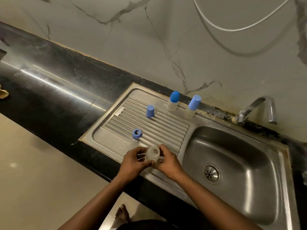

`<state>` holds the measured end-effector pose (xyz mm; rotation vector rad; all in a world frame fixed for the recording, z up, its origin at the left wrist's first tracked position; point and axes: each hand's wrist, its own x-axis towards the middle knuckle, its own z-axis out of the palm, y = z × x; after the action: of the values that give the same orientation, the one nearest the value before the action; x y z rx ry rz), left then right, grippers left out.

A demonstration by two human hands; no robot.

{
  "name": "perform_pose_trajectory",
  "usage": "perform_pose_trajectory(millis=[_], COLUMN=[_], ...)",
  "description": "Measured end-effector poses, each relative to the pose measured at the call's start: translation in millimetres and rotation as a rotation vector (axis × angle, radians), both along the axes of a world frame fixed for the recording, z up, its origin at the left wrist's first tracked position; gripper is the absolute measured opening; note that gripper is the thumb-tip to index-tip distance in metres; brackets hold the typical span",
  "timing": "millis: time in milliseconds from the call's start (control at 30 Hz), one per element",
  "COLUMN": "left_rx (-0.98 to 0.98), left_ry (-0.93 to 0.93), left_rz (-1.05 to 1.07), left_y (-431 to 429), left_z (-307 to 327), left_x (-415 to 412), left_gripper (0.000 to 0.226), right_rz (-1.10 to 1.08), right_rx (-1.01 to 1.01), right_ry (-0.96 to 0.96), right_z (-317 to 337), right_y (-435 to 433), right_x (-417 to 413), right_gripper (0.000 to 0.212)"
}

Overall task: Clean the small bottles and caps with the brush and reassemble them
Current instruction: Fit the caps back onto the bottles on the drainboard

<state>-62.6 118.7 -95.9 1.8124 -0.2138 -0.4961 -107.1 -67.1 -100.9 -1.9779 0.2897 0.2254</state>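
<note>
Low in the middle of the frame, both hands meet over the near edge of the steel draining board (149, 127). The left hand (134, 161) and the right hand (168, 161) each curl fingers and thumb round a small translucent bottle (152, 154), gripping it between them from either side. The bottle has no cap on and its open mouth is turned up toward the camera. Just above the hands, a blue ring-shaped cap (137, 133) lies on the draining board with its hole facing up. Further up the ribs a blue cap (150, 111) stands on its own, apart from the rest. At the far edge of the board, near the wall, stand two more bottles: a bottle with a rounded blue top (172, 101) and, to its right, a bottle with a flat-ended blue cap (192, 107). Both of these are upright and close to each other but not touching. To the right of the board is the sink basin (232, 146) with its drain (211, 173), and a chrome tap (259, 110) stands behind it. The dark bench (49, 80) runs off to the upper left of the frame, below a marbled wall (149, 39). A white hose (232, 29) loops across the wall in the upper right.
</note>
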Motion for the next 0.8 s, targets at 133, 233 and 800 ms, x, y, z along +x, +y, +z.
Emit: perform_pose_trajectory(millis=[133,233,800], left_rx=[0.015,0.006,0.109], left_ry=[0.002,0.001,-0.035], left_rz=[-0.014,-0.016,0.292], left_y=[2.0,3.9,59.6], left_z=[-9.6,-13.7,-7.8], left_x=[-1.1,-0.9,38.1], left_gripper=[0.046,0.046,0.025], right_rz=[0.036,0.06,0.478], right_rx=[-0.025,-0.063,-0.403], right_ry=[0.011,0.006,-0.022], right_z=[-3.6,-2.4,55.7], right_y=[0.6,-0.6,-3.2], right_x=[-1.6,-0.8,110.9], right_gripper=[0.053,0.055,0.03])
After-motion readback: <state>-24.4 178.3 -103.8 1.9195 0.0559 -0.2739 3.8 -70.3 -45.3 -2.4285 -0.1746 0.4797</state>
